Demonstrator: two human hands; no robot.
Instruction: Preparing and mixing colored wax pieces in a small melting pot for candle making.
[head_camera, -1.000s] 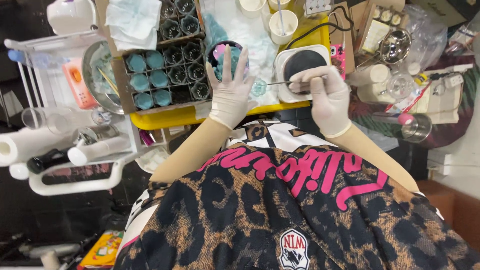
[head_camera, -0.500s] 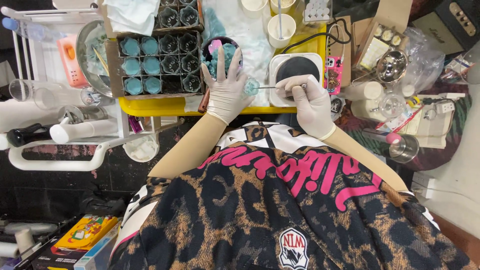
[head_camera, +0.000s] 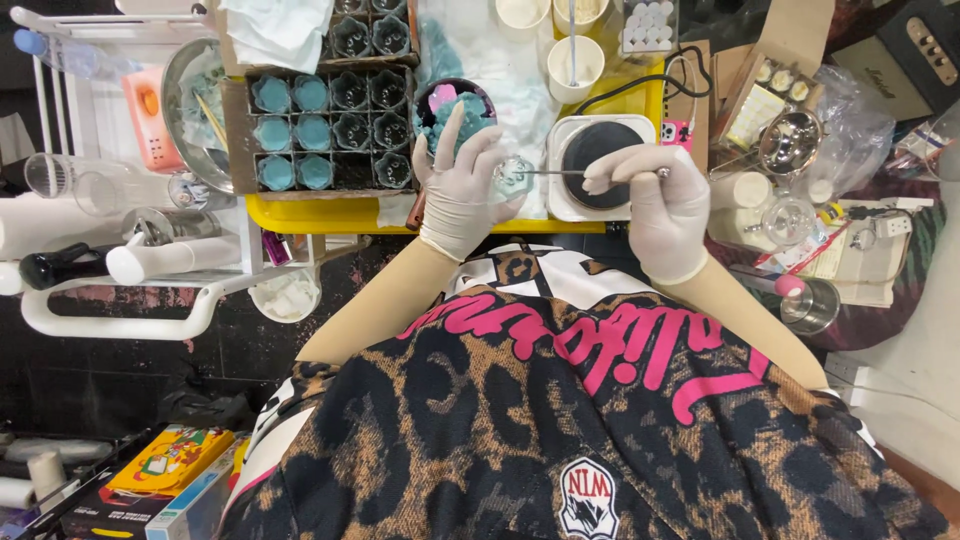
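Both hands wear pale latex gloves. My left hand (head_camera: 462, 188) is closed around a small clear glass cup (head_camera: 516, 176) with teal material inside, held above the yellow tray's front edge. My right hand (head_camera: 652, 200) grips a thin metal tool (head_camera: 560, 172) whose tip reaches into the cup. Just beyond the left hand sits a dark bowl (head_camera: 452, 104) holding teal and pink pieces. A white scale with a round black plate (head_camera: 598, 166) lies under the right hand.
A cardboard box (head_camera: 330, 122) of flower-shaped glass cups, some filled teal, sits at left on the yellow tray (head_camera: 330, 215). White paper cups (head_camera: 574, 66) stand behind. A metal bowl (head_camera: 192, 112), white rack (head_camera: 120, 290) and rolls are at left; boxes, a strainer (head_camera: 790, 140) and jars at right.
The view has shifted and the hands sit lower in it. The left hand's fingers have curled more tightly around the cup while the right hand keeps the tool in it.
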